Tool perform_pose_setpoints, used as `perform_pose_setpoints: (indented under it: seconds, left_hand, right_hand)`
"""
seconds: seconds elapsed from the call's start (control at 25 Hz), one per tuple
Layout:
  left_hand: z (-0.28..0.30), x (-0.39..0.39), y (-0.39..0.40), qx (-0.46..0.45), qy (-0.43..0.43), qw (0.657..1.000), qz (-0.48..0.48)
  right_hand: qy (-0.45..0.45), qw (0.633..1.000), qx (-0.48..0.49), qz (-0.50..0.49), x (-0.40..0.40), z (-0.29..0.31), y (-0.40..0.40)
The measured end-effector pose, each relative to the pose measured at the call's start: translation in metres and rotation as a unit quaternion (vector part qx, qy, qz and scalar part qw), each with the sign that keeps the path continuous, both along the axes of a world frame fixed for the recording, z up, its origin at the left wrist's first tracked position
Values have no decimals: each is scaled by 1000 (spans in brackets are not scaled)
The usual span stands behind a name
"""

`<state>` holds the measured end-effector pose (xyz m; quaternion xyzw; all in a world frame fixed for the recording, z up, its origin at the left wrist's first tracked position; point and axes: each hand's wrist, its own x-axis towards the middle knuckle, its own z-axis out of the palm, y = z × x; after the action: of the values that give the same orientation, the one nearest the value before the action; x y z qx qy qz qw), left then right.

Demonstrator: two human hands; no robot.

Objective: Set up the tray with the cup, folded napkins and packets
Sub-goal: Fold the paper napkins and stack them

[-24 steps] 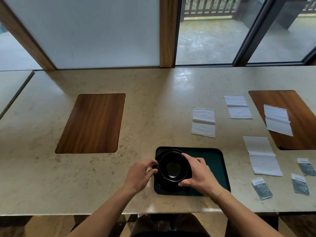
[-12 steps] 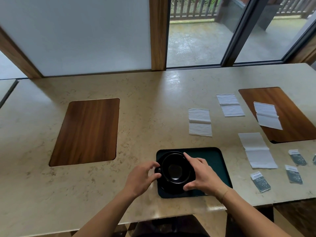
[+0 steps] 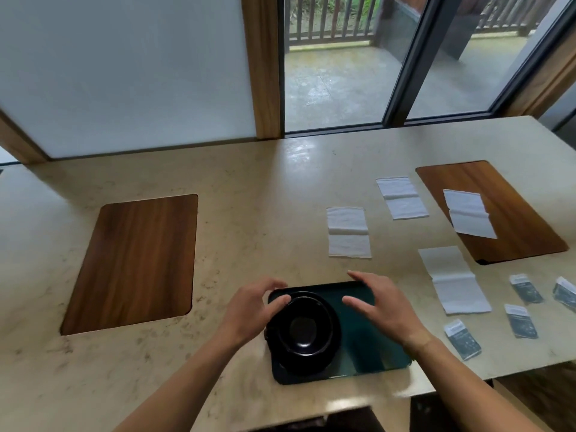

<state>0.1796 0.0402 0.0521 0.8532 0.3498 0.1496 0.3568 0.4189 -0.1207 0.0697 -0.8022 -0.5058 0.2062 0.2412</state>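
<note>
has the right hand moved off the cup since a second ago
Yes. The right hand has lifted off the cup and now hovers open, farther right over the tray.

The cup [image 3: 304, 333] filled the tray's [image 3: 358, 353] left half, with the left hand [image 3: 251, 310] at its rim and the right hand [image 3: 381, 307] spread above the bare right half. Right of the tray, four napkins [image 3: 348, 232] and four packets [image 3: 462, 338] lay flat with bare counter [image 3: 265, 213] between them. The counter between the tray and the left wood inset [image 3: 134, 260], and back to the window, lay open.
</note>
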Motion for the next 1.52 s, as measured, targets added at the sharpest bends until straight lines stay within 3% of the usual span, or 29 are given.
perform_pose_setpoints:
  seconds: [0.36, 0.56, 1.24, 1.52]
  left_hand:
    - [8, 114, -2, 4, -15, 997, 77]
    - [8, 155, -5, 11, -3, 993, 114]
    - [-33, 205, 75, 18, 113, 991, 68]
    - [-61, 232, 88, 73, 129, 988, 35]
  right_hand:
    - [-55, 997, 56, 25, 123, 1, 21]
    - [-42, 997, 49, 45, 165, -5, 35]
    - [-51, 997, -52, -13, 177, -63, 95]
    - [-89, 992, -86, -9, 176, -83, 118]
